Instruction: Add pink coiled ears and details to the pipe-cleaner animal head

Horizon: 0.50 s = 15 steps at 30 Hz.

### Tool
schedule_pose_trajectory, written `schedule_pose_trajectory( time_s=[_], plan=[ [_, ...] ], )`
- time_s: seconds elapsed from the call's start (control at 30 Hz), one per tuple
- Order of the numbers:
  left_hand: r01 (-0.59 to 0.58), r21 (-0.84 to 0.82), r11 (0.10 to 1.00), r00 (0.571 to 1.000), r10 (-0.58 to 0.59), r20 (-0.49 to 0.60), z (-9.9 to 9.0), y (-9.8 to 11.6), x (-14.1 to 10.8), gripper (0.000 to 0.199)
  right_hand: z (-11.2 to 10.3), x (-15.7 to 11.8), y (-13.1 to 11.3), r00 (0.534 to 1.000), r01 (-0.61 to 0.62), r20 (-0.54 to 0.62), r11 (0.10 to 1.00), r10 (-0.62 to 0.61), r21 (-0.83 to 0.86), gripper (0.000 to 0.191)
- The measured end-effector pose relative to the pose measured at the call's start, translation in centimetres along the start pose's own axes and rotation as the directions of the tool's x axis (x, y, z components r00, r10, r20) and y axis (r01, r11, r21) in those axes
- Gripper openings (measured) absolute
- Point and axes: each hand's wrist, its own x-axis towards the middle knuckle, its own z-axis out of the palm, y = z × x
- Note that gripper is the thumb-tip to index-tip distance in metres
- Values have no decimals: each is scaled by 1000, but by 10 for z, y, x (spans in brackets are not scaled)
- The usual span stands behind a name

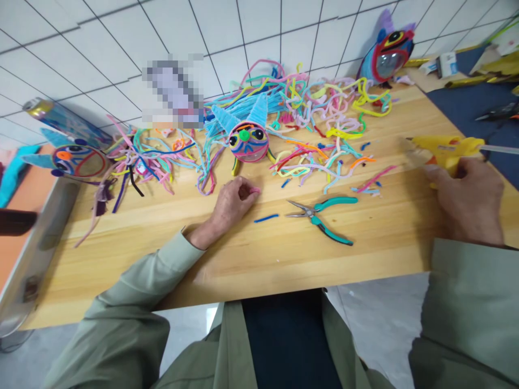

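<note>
Dressed in a grey-green jacket (233,351), open at the front, over very dark clothing (290,340). Made with long, loose sleeves (130,292), plain in colour, with soft folds near the elbow and a flat cuff (188,247) at the wrist.

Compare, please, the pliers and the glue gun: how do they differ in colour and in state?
The pliers have teal handles and metal jaws, whereas the glue gun is mainly yellow. The pliers lie untouched and open on the table, while the right hand grips the glue gun. Both are hand tools.
</note>
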Motion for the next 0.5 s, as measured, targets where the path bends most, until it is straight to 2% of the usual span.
schedule_pose_trajectory(
  time_s=[0.17,0.27,0.37,0.5],
  plan=[
    [43,-68,997,999,-44,-24,3,-3,0,17,1,1,-3,1000,-1,2,1000,1,-17,63],
    [64,-28,998,997,-64,-35,2,-6,1,20,1,1,-2,1000,4,14,1000,-3,-24,63],
    [59,35,998,998,-58,-19,0,-7,2,17,2,3,4,1000,12,2,999,-12,-30,63],
    [55,2,998,998,-55,-14,-1,-6,2,15,13,13,19,999,22,-44,999,-24,-32,61]
  ],
)
